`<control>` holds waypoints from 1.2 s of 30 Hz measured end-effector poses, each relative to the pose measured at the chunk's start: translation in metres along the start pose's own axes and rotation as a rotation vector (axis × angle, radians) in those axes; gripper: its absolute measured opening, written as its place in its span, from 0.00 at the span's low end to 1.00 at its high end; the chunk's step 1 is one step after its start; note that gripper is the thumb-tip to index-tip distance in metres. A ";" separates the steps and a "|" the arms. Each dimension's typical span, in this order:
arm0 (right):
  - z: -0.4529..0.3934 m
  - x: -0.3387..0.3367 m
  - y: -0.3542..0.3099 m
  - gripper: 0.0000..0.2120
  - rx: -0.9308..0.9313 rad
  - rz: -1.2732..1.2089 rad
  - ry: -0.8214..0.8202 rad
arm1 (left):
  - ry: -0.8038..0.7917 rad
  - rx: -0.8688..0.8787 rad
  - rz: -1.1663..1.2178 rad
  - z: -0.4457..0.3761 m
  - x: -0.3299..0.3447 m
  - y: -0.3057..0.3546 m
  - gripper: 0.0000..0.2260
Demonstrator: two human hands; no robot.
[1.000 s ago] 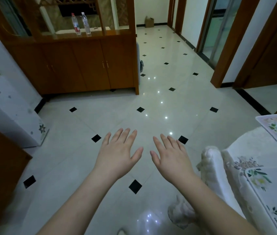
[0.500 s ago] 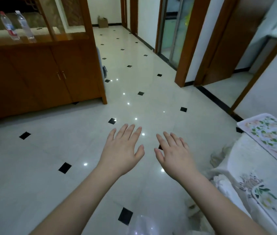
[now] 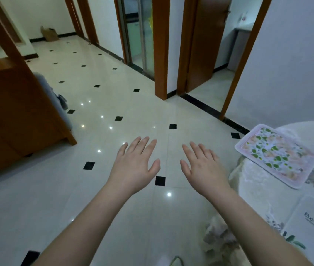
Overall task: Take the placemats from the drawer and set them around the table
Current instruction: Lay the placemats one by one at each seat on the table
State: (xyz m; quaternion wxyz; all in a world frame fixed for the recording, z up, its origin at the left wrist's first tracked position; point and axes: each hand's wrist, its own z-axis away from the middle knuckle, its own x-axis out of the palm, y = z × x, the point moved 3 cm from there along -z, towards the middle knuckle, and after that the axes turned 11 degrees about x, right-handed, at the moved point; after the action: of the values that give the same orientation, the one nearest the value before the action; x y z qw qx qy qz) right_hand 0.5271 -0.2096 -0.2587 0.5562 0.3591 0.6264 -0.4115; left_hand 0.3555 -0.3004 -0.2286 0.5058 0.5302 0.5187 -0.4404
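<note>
1. Your left hand [image 3: 136, 166] and right hand [image 3: 203, 167] are both flat, fingers spread, and hold nothing, above the tiled floor [image 3: 56, 189]
2. A floral placemat [image 3: 275, 156] lies at 3 o'clock on the covered table [image 3: 258, 192], with its corner over the table edge; another placemat [image 3: 313, 221] lies at 4 o'clock
3. I judge them light, thin and bendable: pinch one by an edge, or slide it flat on the cloth

Glossy tiled floor [image 3: 113, 189]; varnished wooden cabinet [image 3: 14, 112]; lacy cloth tablecloth [image 3: 258, 189]; smooth floral placemat [image 3: 275, 156].
</note>
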 end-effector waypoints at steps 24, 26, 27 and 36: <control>-0.310 0.023 0.049 0.28 0.215 0.054 -0.056 | -0.114 0.320 -0.039 -0.369 0.055 -0.073 0.33; -0.338 0.023 0.048 0.28 0.248 0.068 -0.039 | -0.138 0.351 -0.015 -0.400 0.059 -0.086 0.30; -0.346 0.023 0.049 0.28 0.261 0.075 -0.039 | -0.146 0.364 -0.010 -0.409 0.059 -0.088 0.29; -0.411 0.020 0.113 0.30 0.527 0.096 0.015 | -0.113 0.611 -0.005 -0.542 0.083 -0.049 0.36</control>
State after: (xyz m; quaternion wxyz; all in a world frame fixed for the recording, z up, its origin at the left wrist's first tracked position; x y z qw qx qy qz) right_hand 0.4624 0.2115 -0.2742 0.4579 0.5237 0.4840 -0.5308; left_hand 0.2811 0.2442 -0.2602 0.3499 0.6313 0.3345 -0.6060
